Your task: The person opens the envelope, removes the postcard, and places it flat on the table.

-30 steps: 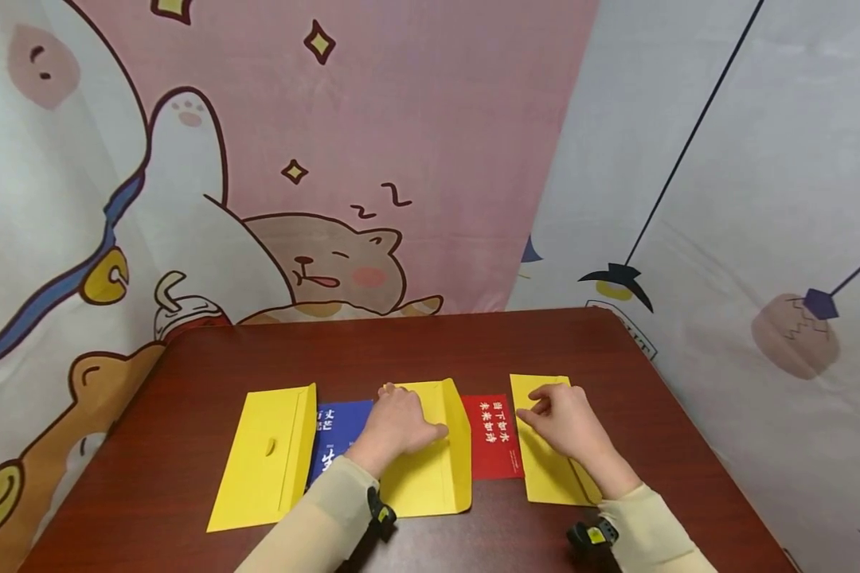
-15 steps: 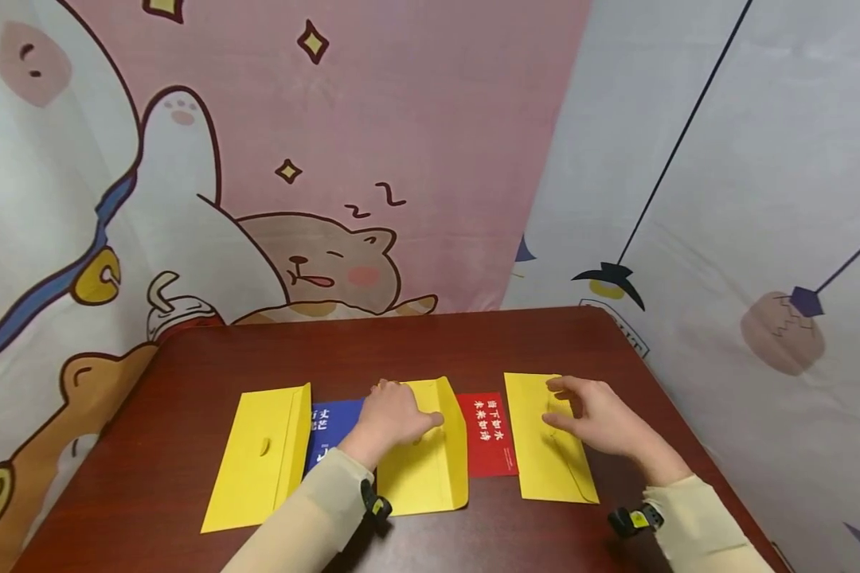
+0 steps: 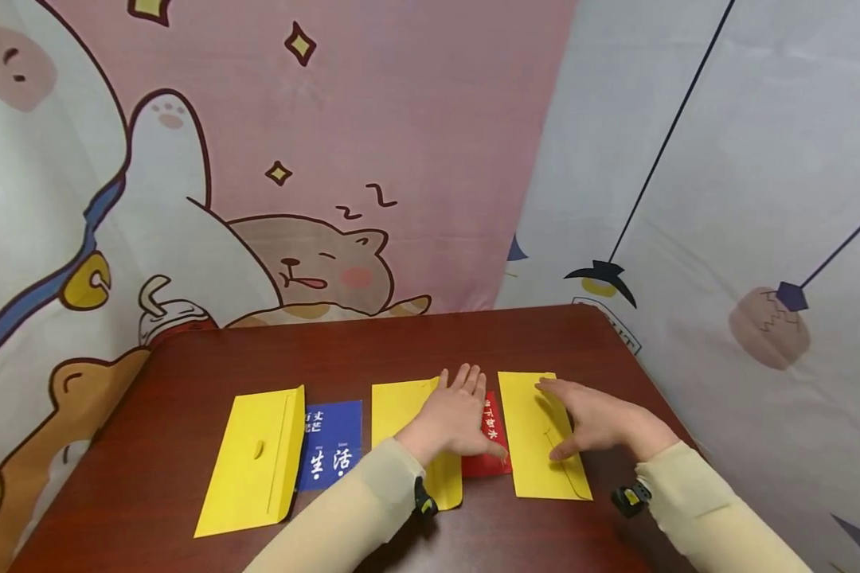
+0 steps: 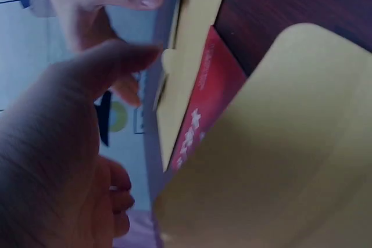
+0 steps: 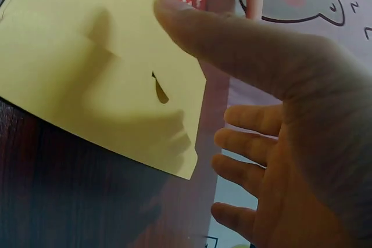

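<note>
In the head view, three yellow envelopes lie in a row on a dark reddish-brown surface (image 3: 294, 350), with a card in each gap between them. The left envelope (image 3: 236, 477) has a small curved cut in its face. Beside it is a blue card (image 3: 351, 430) with white characters, then the middle envelope (image 3: 394, 406), a red card (image 3: 483, 467) with white characters, and the right envelope (image 3: 526, 446). The left hand (image 3: 455, 418) reaches over the middle envelope and the red card, hiding part of each; its fingers are straight and the thumb points away from them. Whether it touches either is unclear here. The right hand (image 3: 605, 418) is over the right envelope's outer edge, thumb and fingers apart. Both arms wear cream sleeves, and behind the surface hangs a printed backdrop (image 3: 437, 119) with a sleeping cartoon animal.

In the left wrist view, the middle envelope fills the near corner, its rounded flap raised. The left hand's thumb is extended, with nothing between it and the fingers. The red card lies just beside the right envelope.

In the right wrist view, the right hand is above the right envelope, casting a shadow on it. Thumb and fingers are well apart, gripping nothing.
</note>
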Motion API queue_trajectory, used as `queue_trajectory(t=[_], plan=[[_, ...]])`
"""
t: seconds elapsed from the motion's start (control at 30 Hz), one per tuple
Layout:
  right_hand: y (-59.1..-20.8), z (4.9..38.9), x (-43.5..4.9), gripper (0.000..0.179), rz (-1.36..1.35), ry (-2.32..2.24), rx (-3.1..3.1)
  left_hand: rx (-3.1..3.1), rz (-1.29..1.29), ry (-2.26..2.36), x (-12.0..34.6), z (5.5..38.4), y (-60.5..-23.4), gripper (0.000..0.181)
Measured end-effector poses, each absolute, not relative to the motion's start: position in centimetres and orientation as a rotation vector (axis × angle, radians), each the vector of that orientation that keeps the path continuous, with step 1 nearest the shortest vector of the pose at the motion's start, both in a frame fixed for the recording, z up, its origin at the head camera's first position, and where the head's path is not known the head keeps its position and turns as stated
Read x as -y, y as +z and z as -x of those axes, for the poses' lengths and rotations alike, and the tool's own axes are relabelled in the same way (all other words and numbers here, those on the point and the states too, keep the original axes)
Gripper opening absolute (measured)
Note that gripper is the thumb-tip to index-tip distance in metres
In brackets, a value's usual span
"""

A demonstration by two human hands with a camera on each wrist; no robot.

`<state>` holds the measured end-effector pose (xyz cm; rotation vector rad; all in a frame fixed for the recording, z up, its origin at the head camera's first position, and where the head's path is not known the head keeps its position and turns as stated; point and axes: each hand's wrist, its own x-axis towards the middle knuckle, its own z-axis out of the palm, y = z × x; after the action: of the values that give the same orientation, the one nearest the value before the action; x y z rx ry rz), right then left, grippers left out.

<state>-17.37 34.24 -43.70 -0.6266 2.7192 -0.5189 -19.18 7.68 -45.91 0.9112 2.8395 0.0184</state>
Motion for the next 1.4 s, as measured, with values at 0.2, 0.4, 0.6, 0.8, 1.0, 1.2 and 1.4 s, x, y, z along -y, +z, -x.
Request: queue_trajectory(t=[0.2,0.4,0.6,0.8,1.0,1.2,1.4], plan=[[-44.1,18.0,-33.9,0.127,0.654,-0.417,-2.682,-2.767,-1.078,-0.141,-10.1,19.6,-46.8,0.138],[-44.5,18.4,-33.5,0.136,0.696,-0.31,-2.678,-2.746,-1.096,-0.231,-11.6,20.3,-47.3,0.149],[-44.6,18.8,-32.9,0.137,0.676,-0.235,-2.664,-2.7,-1.027,-0.279,-12.2,20.6,-47.4,0.151],[-44.4,18.7,-32.7,0.133,0.629,-0.18,-2.654,-2.683,-0.968,-0.293,-12.3,20.6,-47.3,0.151],[-44.5,18.7,-32.7,0.132,0.603,-0.133,-2.653,-2.662,-0.945,-0.302,-12.5,20.4,-47.4,0.15],[-44.3,18.8,-32.6,0.133,0.606,-0.097,-2.661,-2.662,-0.921,-0.319,-12.6,20.5,-47.5,0.151],[-43.4,18.6,-32.8,0.136,0.607,-0.096,-2.67,-2.658,-0.904,-0.319,-12.8,20.5,-47.3,0.152]])
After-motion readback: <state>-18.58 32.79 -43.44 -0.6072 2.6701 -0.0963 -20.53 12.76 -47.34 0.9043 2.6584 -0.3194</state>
